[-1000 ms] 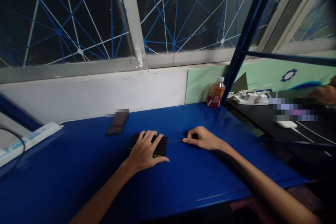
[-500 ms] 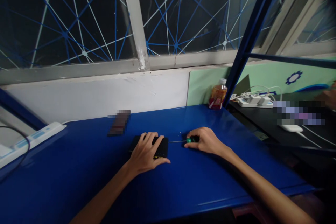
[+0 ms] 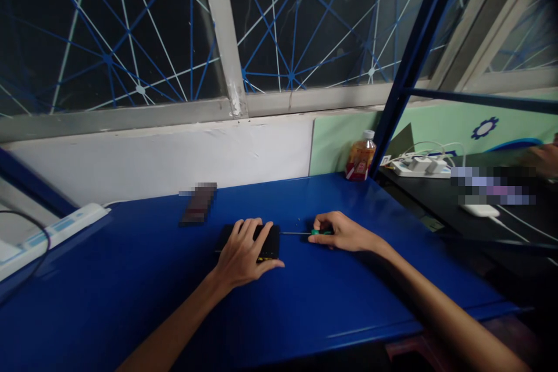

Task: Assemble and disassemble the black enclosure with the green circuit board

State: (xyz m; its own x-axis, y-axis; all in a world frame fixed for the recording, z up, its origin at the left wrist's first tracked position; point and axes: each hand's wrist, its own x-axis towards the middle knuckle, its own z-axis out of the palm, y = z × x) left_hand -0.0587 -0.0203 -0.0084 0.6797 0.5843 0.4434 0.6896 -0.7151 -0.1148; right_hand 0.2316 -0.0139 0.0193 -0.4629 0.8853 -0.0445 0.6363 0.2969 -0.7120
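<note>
My left hand (image 3: 244, 253) lies flat with spread fingers on a small black box-like device (image 3: 269, 242) in the middle of the blue table (image 3: 131, 290). Just to its right, my right hand (image 3: 344, 232) is closed on the green handle of a thin screwdriver (image 3: 320, 232). The screwdriver's metal shaft points left, and its tip reaches the right side of the black device. A few tiny specks, perhaps screws, lie on the table just behind the shaft.
A dark flat object (image 3: 197, 204) lies behind the device. A white power strip (image 3: 52, 231) sits at the left edge, an orange drink bottle (image 3: 361, 156) at the back right. Another person's hand (image 3: 543, 157) shows over the neighbouring black desk (image 3: 436, 197) with chargers and cables.
My right hand has shifted its grip slightly along the screwdriver, so the green handle now shows. The left hand stays on the black device. The view has moved a little.
</note>
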